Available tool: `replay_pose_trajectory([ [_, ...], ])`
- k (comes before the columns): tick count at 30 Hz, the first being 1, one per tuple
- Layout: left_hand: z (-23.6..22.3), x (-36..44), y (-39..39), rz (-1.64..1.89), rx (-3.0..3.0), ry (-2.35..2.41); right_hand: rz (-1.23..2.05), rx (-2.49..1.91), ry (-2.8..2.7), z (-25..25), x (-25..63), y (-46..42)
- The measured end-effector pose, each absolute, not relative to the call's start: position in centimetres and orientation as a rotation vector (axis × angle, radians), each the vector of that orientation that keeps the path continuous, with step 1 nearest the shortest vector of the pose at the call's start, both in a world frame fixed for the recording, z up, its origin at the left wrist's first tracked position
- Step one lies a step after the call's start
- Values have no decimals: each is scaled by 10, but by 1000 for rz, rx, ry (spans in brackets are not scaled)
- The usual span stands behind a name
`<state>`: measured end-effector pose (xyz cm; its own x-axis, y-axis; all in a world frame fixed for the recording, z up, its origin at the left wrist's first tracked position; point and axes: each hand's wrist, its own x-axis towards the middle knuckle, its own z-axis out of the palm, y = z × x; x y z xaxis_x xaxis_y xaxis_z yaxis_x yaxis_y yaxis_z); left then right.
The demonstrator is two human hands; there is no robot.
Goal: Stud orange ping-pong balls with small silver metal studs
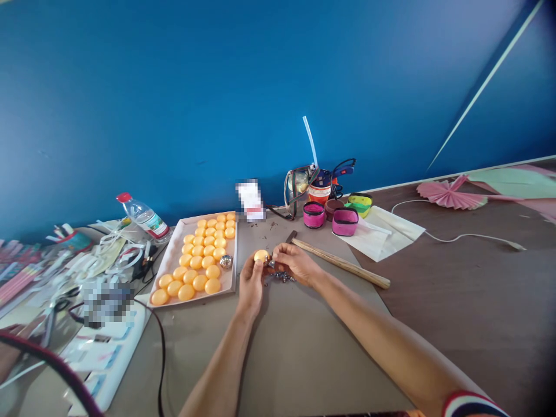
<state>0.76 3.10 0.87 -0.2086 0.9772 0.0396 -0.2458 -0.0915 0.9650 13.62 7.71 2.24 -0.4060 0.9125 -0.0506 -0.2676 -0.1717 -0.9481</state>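
Note:
My left hand (251, 285) is closed on an orange ball (261, 256) that looks like a table tennis ball, held just above the table. Close against its right side, my right hand (297, 263) pinches a small shiny silver piece (271, 262), too small to make out exactly. A little pile of dark, shiny bits (282, 277) lies on the table beneath both hands. To the left, a shallow white tray (174, 255) holds several rows of orange balls (197, 251) and one silver, faceted-looking ball (226, 262).
A wooden-handled hammer (343, 264) lies right of my hands. Behind it are pink round containers (313, 215), white paper (386, 234) and an orange cup (319, 194). A plastic bottle (150, 221) leans beyond the tray. Cables, scissors (54, 310) and clutter fill the left; a pink paper fan (452, 194) lies right.

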Motion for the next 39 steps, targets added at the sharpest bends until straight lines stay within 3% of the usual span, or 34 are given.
replay_pose_trajectory([
  [2, 12, 7, 31, 1510, 851, 1011, 1589, -879, -1297, 23, 143, 83],
  [8, 21, 4, 31, 1504, 642, 806, 711, -1136, -2031, 14, 153, 86],
  [13, 22, 4, 32, 1498, 593, 723, 315, -1206, -2435, 7, 150, 77],
  [39, 20, 2, 30, 1421, 652, 739, 300, -1202, -2539, 10, 144, 72],
])
